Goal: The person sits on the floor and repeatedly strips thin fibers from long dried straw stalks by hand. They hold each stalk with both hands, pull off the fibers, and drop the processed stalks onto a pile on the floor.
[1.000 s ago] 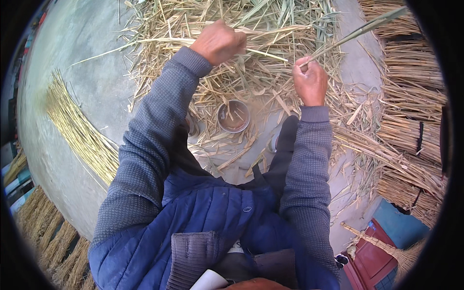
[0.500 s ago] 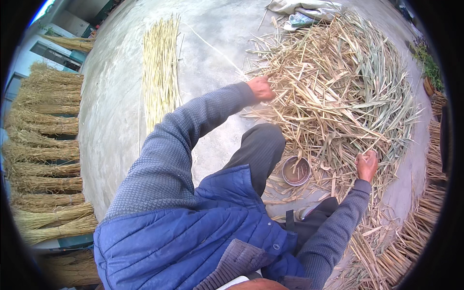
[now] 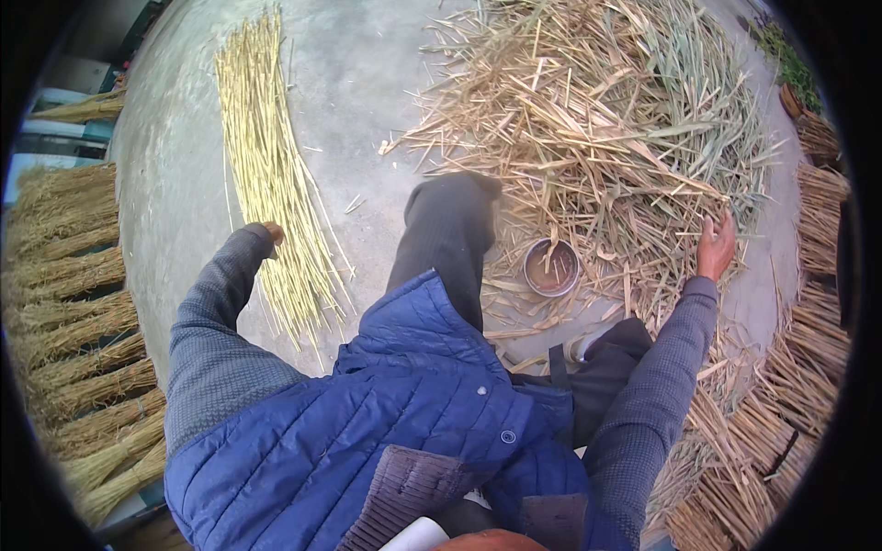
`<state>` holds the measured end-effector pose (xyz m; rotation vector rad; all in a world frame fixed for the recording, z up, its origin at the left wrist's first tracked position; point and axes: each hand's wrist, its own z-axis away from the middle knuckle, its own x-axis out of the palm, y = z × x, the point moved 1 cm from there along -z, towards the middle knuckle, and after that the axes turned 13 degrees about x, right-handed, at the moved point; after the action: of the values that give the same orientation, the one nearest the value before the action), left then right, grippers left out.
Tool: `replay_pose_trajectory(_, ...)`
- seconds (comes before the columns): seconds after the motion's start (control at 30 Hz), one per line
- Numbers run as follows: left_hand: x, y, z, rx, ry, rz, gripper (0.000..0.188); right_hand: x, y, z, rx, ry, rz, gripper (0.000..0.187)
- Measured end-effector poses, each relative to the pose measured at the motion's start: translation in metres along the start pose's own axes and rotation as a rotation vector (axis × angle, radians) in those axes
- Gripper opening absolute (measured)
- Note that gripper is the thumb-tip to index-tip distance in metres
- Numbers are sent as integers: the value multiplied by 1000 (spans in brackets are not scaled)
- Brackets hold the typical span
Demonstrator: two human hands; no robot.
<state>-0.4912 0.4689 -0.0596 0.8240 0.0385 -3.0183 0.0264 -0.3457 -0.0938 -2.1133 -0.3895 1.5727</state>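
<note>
A long bundle of pale yellow stripped stalks (image 3: 262, 138) lies on the concrete to my left. My left hand (image 3: 274, 233) is at the bundle's left edge, low over the stalks; the sleeve hides most of its fingers, so whether it grips one is unclear. To my right spreads a large heap of dry straw-coloured and greenish leaves and stalks (image 3: 588, 119). My right hand (image 3: 717, 248) is at the heap's lower right edge, thumb and fingers pointing away from me and apart, with nothing plainly held.
A round metal bowl (image 3: 551, 267) with brownish contents stands by my right leg. Tied bundles of dry stalks (image 3: 87, 321) line the left side. More stalks (image 3: 781, 404) lie along the right edge, with a green plant (image 3: 785, 60) beyond. Grey concrete (image 3: 354, 101) shows between bundle and heap.
My left hand has swung from the leaf heap across to the yellow stalks; the thin pale stalk trailing from it no longer shows apart. My right hand's fingers have opened. The view has shifted.
</note>
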Motion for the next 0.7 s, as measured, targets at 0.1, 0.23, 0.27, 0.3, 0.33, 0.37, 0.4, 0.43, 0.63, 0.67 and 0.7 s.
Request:
replay_pose_trajectory(0.1, -131, 68, -39, -103, 395, -49, 33, 23, -23, 28, -26, -182, 72, 46)
replay_pose_trajectory(0.23, -302, 219, -64, 301, 1047, -308, 31, 92, -49, 97, 223, -634, 54, 44)
replay_pose_trajectory(0.27, -330, 261, -70, 431, 1195, -321, 30, 107, -49, 114, 275, -857, 69, 45)
replay_pose_trajectory(0.3, -350, 303, -77, 522, 1230, -297, 29, 125, -51, 134, 377, -960, 120, 45)
replay_pose_trajectory(0.33, -361, 340, -84, 608, 1302, -263, 29, 144, -51, 157, 485, -1065, 160, 47)
replay_pose_trajectory(0.37, -366, 374, -94, 708, 1279, -221, 29, 159, -51, 178, 451, -1026, 223, 50)
replay_pose_trajectory(0.4, -368, 400, -102, 807, 1297, -158, 29, 172, -49, 197, 429, -984, 293, 54)
replay_pose_trajectory(0.43, -367, 419, -110, 836, 1208, -163, 28, 183, -45, 213, 424, -966, 311, 57)
replay_pose_trajectory(0.63, -353, 437, -131, 931, 898, -157, 27, 242, -17, 264, 472, -908, 268, 79)
replay_pose_trajectory(0.67, -353, 436, -132, 944, 888, -125, 28, 251, -13, 269, 518, -933, 275, 79)
replay_pose_trajectory(0.7, -352, 436, -132, 945, 902, -120, 28, 261, -10, 274, 562, -949, 286, 79)
